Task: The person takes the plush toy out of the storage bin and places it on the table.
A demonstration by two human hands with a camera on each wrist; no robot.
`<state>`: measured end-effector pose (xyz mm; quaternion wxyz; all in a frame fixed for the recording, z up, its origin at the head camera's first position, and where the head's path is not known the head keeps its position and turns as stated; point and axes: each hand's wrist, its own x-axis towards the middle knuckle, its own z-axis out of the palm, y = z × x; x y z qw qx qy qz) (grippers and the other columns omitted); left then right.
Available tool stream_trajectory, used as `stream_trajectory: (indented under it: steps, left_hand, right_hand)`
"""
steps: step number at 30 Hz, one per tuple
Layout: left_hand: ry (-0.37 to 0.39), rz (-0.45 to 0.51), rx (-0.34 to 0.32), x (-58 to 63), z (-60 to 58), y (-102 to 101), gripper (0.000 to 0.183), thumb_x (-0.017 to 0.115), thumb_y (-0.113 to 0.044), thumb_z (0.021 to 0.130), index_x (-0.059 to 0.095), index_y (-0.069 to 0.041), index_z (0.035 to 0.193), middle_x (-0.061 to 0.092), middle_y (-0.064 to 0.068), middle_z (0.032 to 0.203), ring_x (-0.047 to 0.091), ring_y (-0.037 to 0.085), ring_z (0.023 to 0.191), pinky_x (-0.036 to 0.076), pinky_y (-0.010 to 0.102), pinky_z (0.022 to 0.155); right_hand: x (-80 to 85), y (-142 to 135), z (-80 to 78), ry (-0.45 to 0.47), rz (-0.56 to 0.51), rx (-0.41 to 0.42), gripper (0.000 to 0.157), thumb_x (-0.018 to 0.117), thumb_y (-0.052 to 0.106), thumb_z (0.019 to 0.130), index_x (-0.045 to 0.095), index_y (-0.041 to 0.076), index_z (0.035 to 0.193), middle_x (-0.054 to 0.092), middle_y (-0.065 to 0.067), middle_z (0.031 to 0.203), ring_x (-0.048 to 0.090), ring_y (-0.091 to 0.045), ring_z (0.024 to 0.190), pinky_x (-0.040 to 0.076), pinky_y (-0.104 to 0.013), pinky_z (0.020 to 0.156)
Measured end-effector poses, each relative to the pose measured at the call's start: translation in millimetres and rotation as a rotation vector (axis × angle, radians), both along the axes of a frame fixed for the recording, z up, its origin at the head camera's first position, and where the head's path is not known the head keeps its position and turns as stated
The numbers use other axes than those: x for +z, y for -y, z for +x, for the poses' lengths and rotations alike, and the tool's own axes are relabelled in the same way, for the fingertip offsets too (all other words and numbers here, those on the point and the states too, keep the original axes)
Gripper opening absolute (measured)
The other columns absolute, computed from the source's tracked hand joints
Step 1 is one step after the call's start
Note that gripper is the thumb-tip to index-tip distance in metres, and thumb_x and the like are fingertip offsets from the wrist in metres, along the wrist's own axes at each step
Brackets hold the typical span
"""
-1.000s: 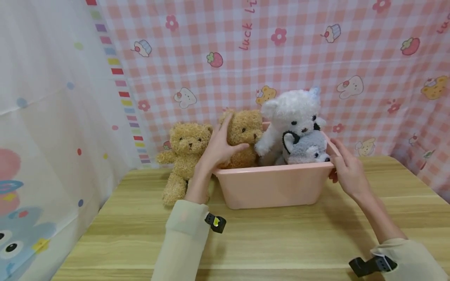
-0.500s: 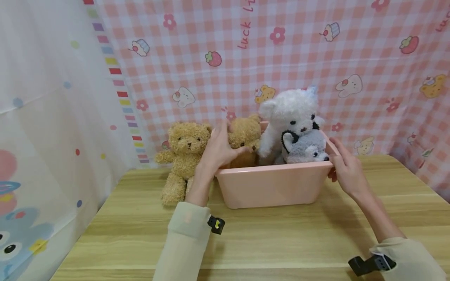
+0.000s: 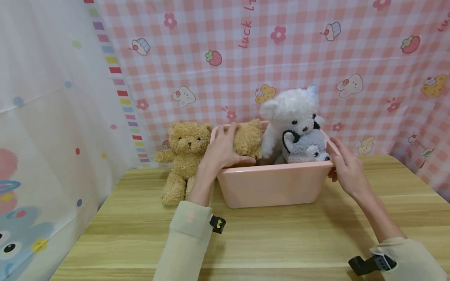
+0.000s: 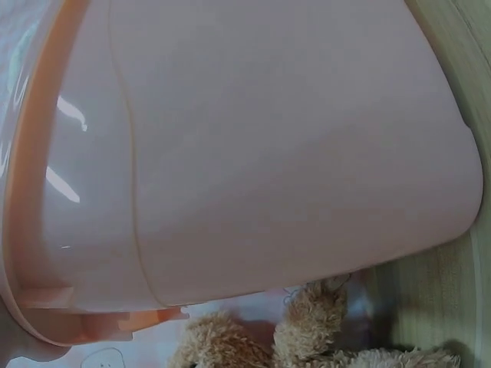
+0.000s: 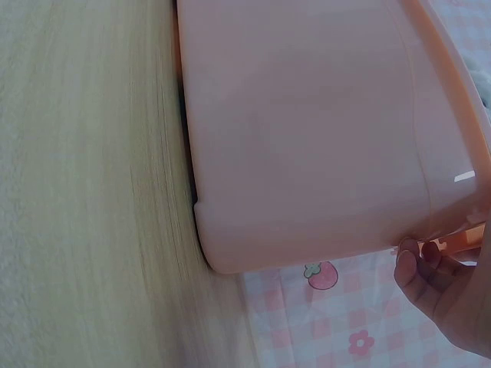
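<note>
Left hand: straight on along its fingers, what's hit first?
Probably the far rim of the pink bin, which the left hand overlaps in the head view, then the checked curtain; depth is unclear.

Free tabletop (image 3: 281, 242) between sleeves (image 3: 184, 246), bin (image 3: 274, 188) beyond

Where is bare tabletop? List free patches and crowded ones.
Free: wooden tabletop in front of the pink bin, between the sleeves; also right of the right hand. Crowded: the bin, with teddy bear, white plush and husky plush; another teddy sits left of it.
</note>
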<state>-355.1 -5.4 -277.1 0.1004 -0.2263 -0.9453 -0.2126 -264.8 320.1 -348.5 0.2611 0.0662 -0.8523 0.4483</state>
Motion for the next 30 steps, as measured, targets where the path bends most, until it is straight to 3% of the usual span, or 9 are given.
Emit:
stream_trajectory:
  steps: [4,6,12,19,24,30]
  left_hand:
    - [0.019,0.016,-0.028,1.6,-0.9,1,0.107,0.093,-0.053,0.065,0.031,-0.02,0.146,0.053,0.018,0.14,0.062,0.035,0.113,0.053,0.051,0.094]
    - [0.019,0.063,-0.051,1.3,-2.0,2,0.108,0.095,-0.047,0.065,0.031,-0.02,0.147,0.056,0.016,0.139,0.061,0.034,0.117,0.052,0.05,0.097]
    - [-0.027,0.203,-0.11,-0.9,-3.2,9,0.11,0.096,-0.035,0.064,0.036,-0.015,0.155,0.047,0.009,0.151,0.033,0.03,0.143,0.035,0.05,0.114]
    - [-0.088,0.421,-0.099,-0.8,5.8,15,0.091,0.095,-0.037,0.068,0.051,-0.014,0.145,0.055,0.009,0.138,0.05,0.028,0.127,0.042,0.05,0.108]
    - [-0.187,0.546,-0.096,4.6,15.9,17,0.088,0.094,-0.033,0.07,0.052,-0.014,0.145,0.055,0.009,0.137,0.051,0.026,0.126,0.042,0.051,0.107]
    - [-0.421,0.662,-0.131,16.9,26.0,21,0.085,0.094,-0.028,0.071,0.052,-0.004,0.141,0.058,0.013,0.129,0.054,0.026,0.119,0.044,0.042,0.106]
  right_hand:
    - [1.2,1,0.0,-0.004,-0.002,-0.001,0.055,0.032,0.021,0.106,0.031,0.008,0.159,0.062,-0.034,0.113,0.055,-0.016,0.05,0.048,-0.025,0.045]
    - [1.8,1,0.0,-0.008,-0.007,0.001,0.055,0.032,0.02,0.105,0.032,0.007,0.158,0.061,-0.035,0.115,0.055,-0.015,0.049,0.048,-0.025,0.045]
    - [1.8,2,0.1,-0.006,-0.006,0.002,0.055,0.033,0.02,0.105,0.032,0.007,0.158,0.061,-0.035,0.118,0.055,-0.015,0.049,0.049,-0.025,0.044]
    - [0.3,1,-0.1,-0.005,0.005,0.002,0.054,0.032,0.021,0.106,0.03,0.006,0.158,0.062,-0.029,0.099,0.056,-0.017,0.05,0.049,-0.027,0.044]
    - [0.5,1,-0.6,-0.008,0.004,-0.001,0.054,0.033,0.02,0.106,0.032,0.006,0.158,0.063,-0.025,0.09,0.056,-0.017,0.049,0.049,-0.027,0.044]
    - [0.3,2,-1.0,-0.009,0.005,-0.002,0.054,0.033,0.02,0.106,0.033,0.007,0.158,0.063,-0.025,0.092,0.056,-0.017,0.049,0.049,-0.027,0.044]
